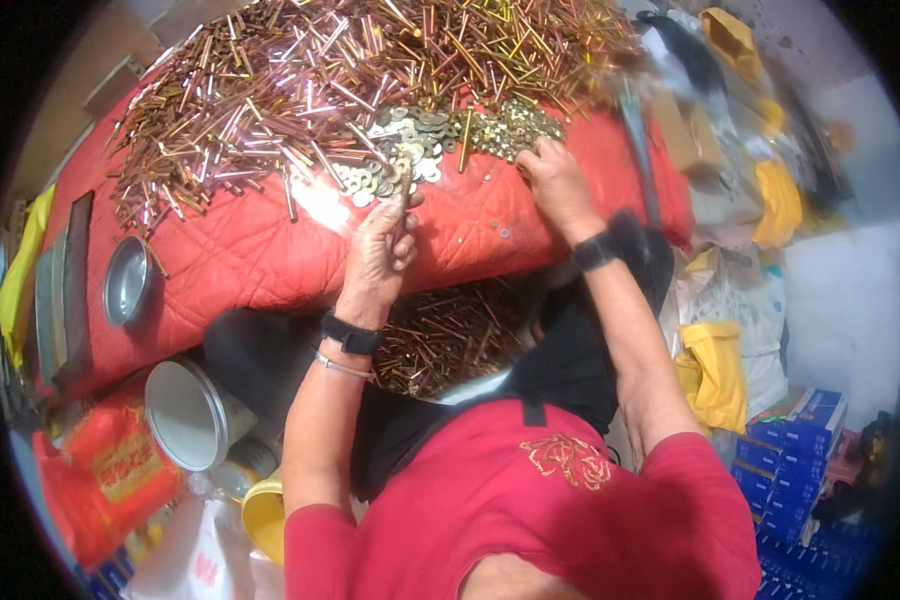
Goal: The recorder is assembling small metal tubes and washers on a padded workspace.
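Head view: the left hand [378,252] holds a copper-coloured rod [404,200] just near of the washers [427,150]; the right hand [560,188], fingers curled, is at the small metal pieces [510,130], its grip impossible to tell. More rods [370,55] lie heaped far on the red cover [230,270].

At left my feed showed a metal bowl [127,281], with a pail [183,414] below it. A red bag [100,490] lay just beside the pail, a white bag [192,550] lower down, near a yellow bucket [262,516]. A yellow thing [25,275], too blurred for me to name, edged the far left. On the right I made out a carton [705,145], a yellow sack [718,375] and stacked blue boxes [785,462].
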Demonstrator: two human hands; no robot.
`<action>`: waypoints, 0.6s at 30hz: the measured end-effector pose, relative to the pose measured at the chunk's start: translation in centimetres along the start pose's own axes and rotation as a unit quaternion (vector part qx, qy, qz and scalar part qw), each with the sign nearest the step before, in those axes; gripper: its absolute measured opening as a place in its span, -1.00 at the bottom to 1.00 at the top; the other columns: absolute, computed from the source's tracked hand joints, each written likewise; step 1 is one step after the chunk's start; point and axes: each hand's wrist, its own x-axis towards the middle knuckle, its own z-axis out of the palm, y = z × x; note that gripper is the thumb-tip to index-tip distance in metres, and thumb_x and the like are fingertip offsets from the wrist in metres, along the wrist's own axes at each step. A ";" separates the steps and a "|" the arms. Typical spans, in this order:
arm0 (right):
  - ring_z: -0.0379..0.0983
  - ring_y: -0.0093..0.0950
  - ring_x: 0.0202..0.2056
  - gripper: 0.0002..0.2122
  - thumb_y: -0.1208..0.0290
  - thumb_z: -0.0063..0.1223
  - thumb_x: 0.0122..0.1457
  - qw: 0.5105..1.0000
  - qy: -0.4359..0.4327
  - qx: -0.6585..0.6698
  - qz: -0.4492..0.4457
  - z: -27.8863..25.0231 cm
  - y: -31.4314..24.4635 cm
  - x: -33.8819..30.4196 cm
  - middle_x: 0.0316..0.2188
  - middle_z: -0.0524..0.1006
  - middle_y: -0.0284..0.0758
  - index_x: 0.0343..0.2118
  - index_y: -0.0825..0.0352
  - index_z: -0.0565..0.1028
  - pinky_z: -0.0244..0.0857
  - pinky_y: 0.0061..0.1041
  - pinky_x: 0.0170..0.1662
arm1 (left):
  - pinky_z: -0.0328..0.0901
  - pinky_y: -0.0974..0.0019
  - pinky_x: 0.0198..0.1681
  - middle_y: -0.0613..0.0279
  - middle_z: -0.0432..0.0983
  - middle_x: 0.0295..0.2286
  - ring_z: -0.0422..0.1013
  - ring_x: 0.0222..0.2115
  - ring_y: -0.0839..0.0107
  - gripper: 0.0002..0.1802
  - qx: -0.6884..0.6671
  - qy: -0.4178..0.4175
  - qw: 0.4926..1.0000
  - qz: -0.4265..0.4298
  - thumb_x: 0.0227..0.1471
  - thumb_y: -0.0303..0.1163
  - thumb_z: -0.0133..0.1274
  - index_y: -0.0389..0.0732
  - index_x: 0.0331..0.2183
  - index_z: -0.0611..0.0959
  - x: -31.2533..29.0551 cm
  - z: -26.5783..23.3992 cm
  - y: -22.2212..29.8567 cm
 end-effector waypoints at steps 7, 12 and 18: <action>0.42 -0.55 -0.36 -0.86 0.62 0.00 0.06 0.875 -0.024 0.457 0.158 -2.0 -6.9 0.8 -0.39 0.44 -0.35 -0.32 0.32 0.53 0.29 -0.57 -0.28 | -0.10 0.63 -0.74 0.51 0.34 -0.61 0.06 -0.75 0.78 -0.72 0.138 -0.016 0.990 0.024 0.07 -0.27 0.09 -0.23 -0.22 0.58 -1.1 1.1 0.2; 0.44 -0.68 -0.27 -0.86 0.60 0.01 0.13 0.766 -0.024 0.617 0.179 -2.1 -10.5 1.1 -0.31 0.53 -0.42 -0.24 0.39 0.51 0.33 -0.68 -0.20 | -0.09 0.64 -0.70 0.52 0.38 -0.59 0.09 -0.73 0.79 -0.78 0.163 -0.007 0.985 0.058 0.02 -0.30 0.15 -0.19 -0.27 0.62 -1.6 1.8 0.2; 0.48 -0.62 -0.35 -0.93 0.62 0.03 0.13 0.754 -0.017 0.627 0.196 -2.3 -10.4 1.2 -0.34 0.54 -0.34 -0.31 0.39 0.45 0.38 -0.63 -0.23 | -0.08 0.62 -0.69 0.49 0.39 -0.60 0.09 -0.72 0.77 -0.82 0.147 -0.014 0.987 0.062 -0.01 -0.33 0.17 -0.17 -0.32 0.64 -1.2 1.4 0.1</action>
